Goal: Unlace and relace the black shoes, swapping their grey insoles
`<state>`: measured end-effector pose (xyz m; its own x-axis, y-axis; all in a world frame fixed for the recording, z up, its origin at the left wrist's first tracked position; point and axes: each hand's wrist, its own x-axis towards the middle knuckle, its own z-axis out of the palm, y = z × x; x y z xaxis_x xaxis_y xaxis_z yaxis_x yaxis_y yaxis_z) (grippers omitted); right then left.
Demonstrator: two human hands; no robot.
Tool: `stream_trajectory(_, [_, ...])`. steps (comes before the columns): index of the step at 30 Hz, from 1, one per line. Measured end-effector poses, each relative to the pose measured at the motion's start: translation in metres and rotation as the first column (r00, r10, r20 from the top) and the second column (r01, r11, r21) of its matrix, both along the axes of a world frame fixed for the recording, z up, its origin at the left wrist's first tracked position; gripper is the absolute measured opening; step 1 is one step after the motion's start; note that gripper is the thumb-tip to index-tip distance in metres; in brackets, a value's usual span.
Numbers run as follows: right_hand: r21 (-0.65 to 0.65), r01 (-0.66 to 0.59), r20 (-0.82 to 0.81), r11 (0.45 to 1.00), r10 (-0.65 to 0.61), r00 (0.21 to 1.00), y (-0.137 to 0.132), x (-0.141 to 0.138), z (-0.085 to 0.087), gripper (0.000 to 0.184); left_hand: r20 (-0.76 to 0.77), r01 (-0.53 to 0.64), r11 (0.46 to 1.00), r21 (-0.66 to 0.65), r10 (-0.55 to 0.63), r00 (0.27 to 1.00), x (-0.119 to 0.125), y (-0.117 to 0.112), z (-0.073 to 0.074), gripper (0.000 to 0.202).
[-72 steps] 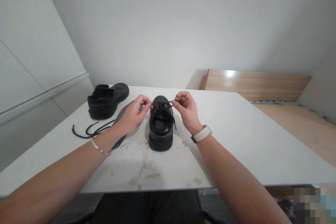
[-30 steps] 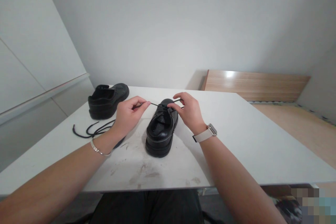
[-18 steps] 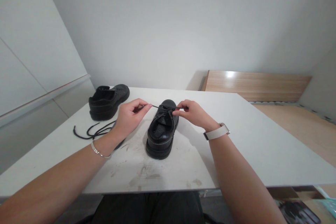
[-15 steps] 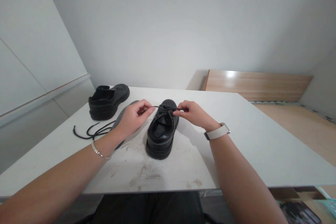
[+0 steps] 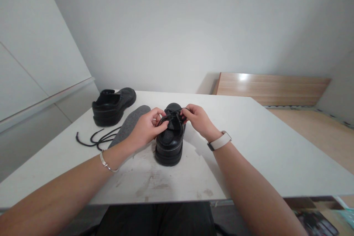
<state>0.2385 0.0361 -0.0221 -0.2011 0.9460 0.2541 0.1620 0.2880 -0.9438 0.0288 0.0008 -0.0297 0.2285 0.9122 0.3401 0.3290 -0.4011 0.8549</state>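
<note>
A black leather shoe (image 5: 169,147) stands on the white table with its heel toward me and its toe pointing away. At the left side of its opening, my left hand (image 5: 151,123) pinches the edge of the shoe's eyelet flap between thumb and fingers. A black shoelace (image 5: 177,110) runs across the front of the shoe's tongue. My right hand (image 5: 197,118) is closed at the right eyelets, holding the lace in its fingertips. The fingers partly hide both rows of eyelets.
A grey insole (image 5: 128,125) lies left of the shoe, beside a loose black lace (image 5: 96,138). Farther back on the left stands a second black shoe (image 5: 109,108). The white table (image 5: 249,155) has dirt smudges near its front edge. A wooden headboard (image 5: 271,88) is at the right.
My left hand has moved right, from pulling the lace out to the side onto the shoe's left flap. My right hand stays by the right eyelets. More of the insole shows.
</note>
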Motion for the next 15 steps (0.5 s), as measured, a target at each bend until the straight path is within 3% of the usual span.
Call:
stream_trajectory(4, [-0.017,0.021,-0.202,1.000,-0.024,0.979,-0.001,-0.002,0.004,0.036,0.006,-0.032,0.999,0.008,0.032,0.999,0.001,-0.005,0.003,0.020])
stream_trajectory(8, [0.047,-0.005,-0.428,0.999,0.025,0.903,-0.011,0.000,0.022,0.045,0.030,-0.041,0.999,0.009,0.041,0.999,0.002,-0.008,0.005,0.018])
stream_trajectory(12, [-0.002,-0.192,-0.348,0.981,0.179,0.920,-0.023,0.007,0.036,0.057,0.059,-0.050,0.999,-0.001,0.050,0.997,0.003,-0.010,0.006,0.015])
stream_trajectory(15, [-0.051,-0.270,-0.244,0.962,0.250,0.937,-0.023,0.016,0.036,0.070,0.081,-0.042,0.999,-0.008,0.043,0.996,0.002,-0.010,0.005,0.015])
